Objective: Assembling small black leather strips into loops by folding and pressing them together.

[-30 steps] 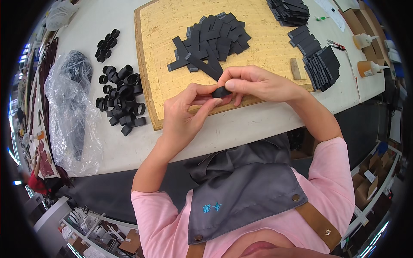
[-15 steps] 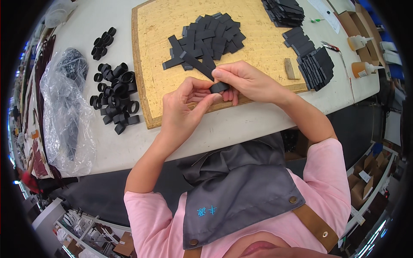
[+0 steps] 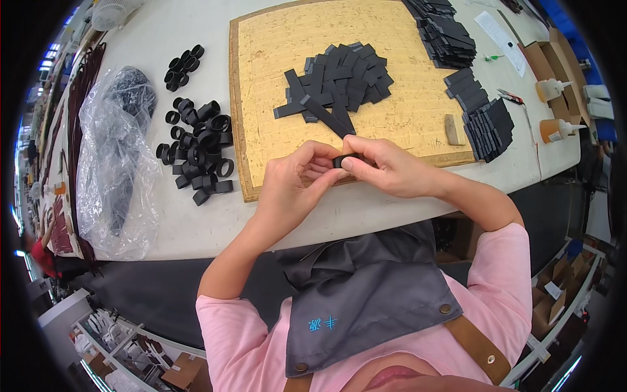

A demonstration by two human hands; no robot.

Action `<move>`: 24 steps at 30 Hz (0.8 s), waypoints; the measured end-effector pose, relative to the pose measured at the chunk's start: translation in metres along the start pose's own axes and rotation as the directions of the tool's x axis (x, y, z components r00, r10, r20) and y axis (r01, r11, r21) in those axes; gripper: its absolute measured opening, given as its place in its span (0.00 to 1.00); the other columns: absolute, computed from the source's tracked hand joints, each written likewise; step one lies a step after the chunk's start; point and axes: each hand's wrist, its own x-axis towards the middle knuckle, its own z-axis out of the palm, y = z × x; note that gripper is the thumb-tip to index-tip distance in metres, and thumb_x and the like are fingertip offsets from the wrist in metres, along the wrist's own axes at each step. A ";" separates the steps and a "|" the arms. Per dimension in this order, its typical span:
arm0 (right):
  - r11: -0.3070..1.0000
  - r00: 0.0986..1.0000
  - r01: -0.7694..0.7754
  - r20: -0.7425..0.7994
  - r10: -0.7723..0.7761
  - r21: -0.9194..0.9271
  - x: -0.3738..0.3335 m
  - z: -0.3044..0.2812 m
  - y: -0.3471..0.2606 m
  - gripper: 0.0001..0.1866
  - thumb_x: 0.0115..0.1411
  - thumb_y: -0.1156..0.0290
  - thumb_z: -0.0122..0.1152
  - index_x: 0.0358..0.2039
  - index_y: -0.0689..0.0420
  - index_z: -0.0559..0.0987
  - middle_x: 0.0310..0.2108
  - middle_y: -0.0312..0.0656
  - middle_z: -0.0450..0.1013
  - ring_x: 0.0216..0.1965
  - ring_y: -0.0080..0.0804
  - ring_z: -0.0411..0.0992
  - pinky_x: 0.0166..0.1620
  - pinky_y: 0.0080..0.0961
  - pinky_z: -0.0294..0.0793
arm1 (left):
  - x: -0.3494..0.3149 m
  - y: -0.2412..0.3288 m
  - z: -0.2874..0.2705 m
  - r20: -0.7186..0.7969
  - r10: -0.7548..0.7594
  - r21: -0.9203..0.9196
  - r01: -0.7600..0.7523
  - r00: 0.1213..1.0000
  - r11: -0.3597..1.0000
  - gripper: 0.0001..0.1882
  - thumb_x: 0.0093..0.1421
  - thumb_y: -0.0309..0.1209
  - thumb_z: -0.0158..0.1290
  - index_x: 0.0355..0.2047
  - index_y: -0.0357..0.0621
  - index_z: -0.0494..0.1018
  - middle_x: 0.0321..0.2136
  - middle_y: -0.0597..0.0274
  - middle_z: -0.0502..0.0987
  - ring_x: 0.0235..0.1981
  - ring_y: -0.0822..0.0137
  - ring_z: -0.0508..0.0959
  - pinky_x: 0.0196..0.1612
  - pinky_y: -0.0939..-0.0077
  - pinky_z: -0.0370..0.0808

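Head view: left hand [image 3: 292,183] pinches the 9 o'clock end of a small curved black band [image 3: 337,161], thumb against fingers. Right hand [image 3: 397,168] grips its 3 o'clock end, thumb on top. Band sits over the 6 o'clock edge of the yellow board [image 3: 274,52]. Fingers cover most of it; can't tell if the loop is closed.

Risks, my judgement: uneven thumb pressure could skew the band's edges; a slack pinch on either side could let it spring open or slip off the board edge. Covered ends make a bad join easy to miss. The long strip [image 3: 320,111] at 12 o'clock reaches right up to the right fingertips (contact unclear), so a small knock could shift it and disturb the strip pile [image 3: 356,75] behind. Finished-looking rings [image 3: 196,155] lie well apart at 9 o'clock; a wide left-arm sweep could scatter them. Bottle [image 3: 555,131], 3 o'clock, could tip if bumped.
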 end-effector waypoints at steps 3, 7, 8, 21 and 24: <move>0.909 0.985 -0.139 0.150 0.085 0.393 0.009 -0.017 0.000 0.10 0.76 0.66 0.48 0.42 0.59 0.72 0.32 0.33 0.72 0.33 0.18 0.71 0.37 0.21 0.73 | 0.001 -0.001 -0.005 -0.033 -0.022 0.007 0.022 0.999 1.000 0.12 0.60 0.25 0.66 0.42 0.34 0.78 0.33 0.55 0.85 0.35 0.69 0.86 0.41 0.76 0.84; 0.870 0.996 -0.088 0.060 0.068 0.485 0.008 -0.012 -0.002 0.10 0.77 0.66 0.47 0.47 0.59 0.71 0.34 0.34 0.74 0.36 0.18 0.74 0.42 0.19 0.77 | 0.000 -0.008 -0.007 -0.035 -0.045 -0.020 0.044 0.998 0.999 0.11 0.61 0.24 0.65 0.42 0.33 0.77 0.31 0.58 0.84 0.34 0.71 0.85 0.40 0.78 0.83; 0.895 0.998 -0.065 0.033 0.057 0.442 0.007 -0.010 -0.002 0.09 0.76 0.67 0.48 0.48 0.59 0.70 0.34 0.35 0.74 0.36 0.19 0.74 0.42 0.20 0.77 | 0.000 -0.009 -0.006 -0.007 -0.074 -0.025 0.073 0.997 0.997 0.12 0.62 0.24 0.64 0.43 0.33 0.76 0.32 0.58 0.83 0.34 0.72 0.85 0.39 0.78 0.83; 0.961 0.999 -0.002 -0.035 0.013 0.277 0.006 -0.005 -0.001 0.08 0.75 0.69 0.51 0.48 0.58 0.68 0.34 0.33 0.73 0.33 0.16 0.71 0.38 0.17 0.74 | 0.011 -0.011 -0.011 0.307 -0.324 -0.435 0.435 0.895 0.788 0.09 0.70 0.25 0.54 0.45 0.30 0.73 0.38 0.53 0.83 0.39 0.70 0.85 0.46 0.77 0.82; 0.962 0.999 -0.004 -0.032 0.014 0.274 0.006 -0.005 0.001 0.08 0.75 0.69 0.51 0.48 0.58 0.68 0.33 0.33 0.72 0.33 0.15 0.71 0.37 0.16 0.73 | 0.012 -0.011 -0.010 0.315 -0.330 -0.426 0.443 0.890 0.789 0.09 0.69 0.25 0.54 0.45 0.30 0.73 0.38 0.53 0.83 0.39 0.70 0.85 0.46 0.76 0.82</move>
